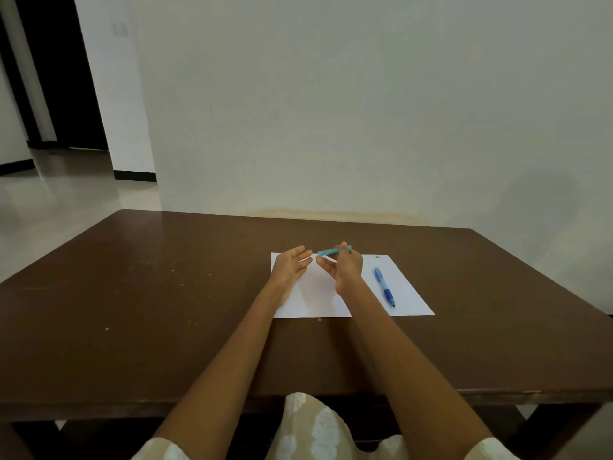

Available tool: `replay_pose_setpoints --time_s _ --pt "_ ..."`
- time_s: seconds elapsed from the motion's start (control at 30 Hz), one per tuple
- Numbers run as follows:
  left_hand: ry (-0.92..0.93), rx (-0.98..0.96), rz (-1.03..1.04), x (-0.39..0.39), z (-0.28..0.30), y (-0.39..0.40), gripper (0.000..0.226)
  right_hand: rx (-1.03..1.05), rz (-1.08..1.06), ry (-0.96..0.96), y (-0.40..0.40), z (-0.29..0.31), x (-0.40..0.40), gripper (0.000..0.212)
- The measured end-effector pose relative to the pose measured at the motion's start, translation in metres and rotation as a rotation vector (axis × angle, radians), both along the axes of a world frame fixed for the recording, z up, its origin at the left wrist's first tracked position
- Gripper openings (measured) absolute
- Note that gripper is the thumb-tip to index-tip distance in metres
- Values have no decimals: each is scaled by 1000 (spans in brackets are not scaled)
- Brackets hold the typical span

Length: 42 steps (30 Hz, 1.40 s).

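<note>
Right hand (345, 270) pinching a small teal bar (330, 251) above the white sheet (406, 293).
Its thumb and fingers curl round the bar over the sheet's far edge. The left hand (292, 265) is spread, palm up, just beside it over the sheet's left part. A blue pen (384, 287) lies on the sheet's right half. Under the sheet is a dark brown table (166, 277), with a pale wall (365, 111) beyond and glossy floor (66, 187) off left.

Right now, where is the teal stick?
Head view, centre: the right hand holds the teal stick above the white paper by its far edge, beside the open left hand.
</note>
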<state>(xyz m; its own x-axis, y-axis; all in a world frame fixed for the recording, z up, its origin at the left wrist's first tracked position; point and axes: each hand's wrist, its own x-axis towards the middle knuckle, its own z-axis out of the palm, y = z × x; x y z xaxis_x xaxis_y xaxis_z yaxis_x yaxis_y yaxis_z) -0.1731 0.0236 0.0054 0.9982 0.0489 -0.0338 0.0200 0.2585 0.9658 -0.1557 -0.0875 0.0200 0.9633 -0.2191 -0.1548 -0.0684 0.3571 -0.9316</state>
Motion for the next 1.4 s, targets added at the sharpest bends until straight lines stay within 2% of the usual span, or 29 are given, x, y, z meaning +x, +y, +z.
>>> replay_pose_setpoints --time_s 0.1,0.2,0.53,0.63,0.77,0.87,0.97,1.17,1.4 --pt "-38 249 -16 3 -1 -4 43 -3 -2 8 -1 -2 -1 32" --pt "-64 371 -53 2 -1 -6 43 -18 -5 31 -3 -3 -2 31" --pt "-102 396 -80 -1 1 -3 46 -86 62 67 -10 -5 0 30" --pt "-80 249 -47 -1 1 0 45 -123 81 80 -11 -7 3 26" --pt "-23 -99 -13 3 2 6 47 -290 97 39 -5 -5 6 18" --pt "26 -393 -25 5 0 14 46 -419 228 22 3 -1 3 19" --pt "44 -571 -35 4 -2 22 47 -493 380 29 13 6 -4 17" --pt "53 -770 -7 4 -10 30 68 -807 565 -176 27 13 -5 15" --pt "114 -749 -90 6 -9 32 82 -1257 644 -443 27 13 5 22"
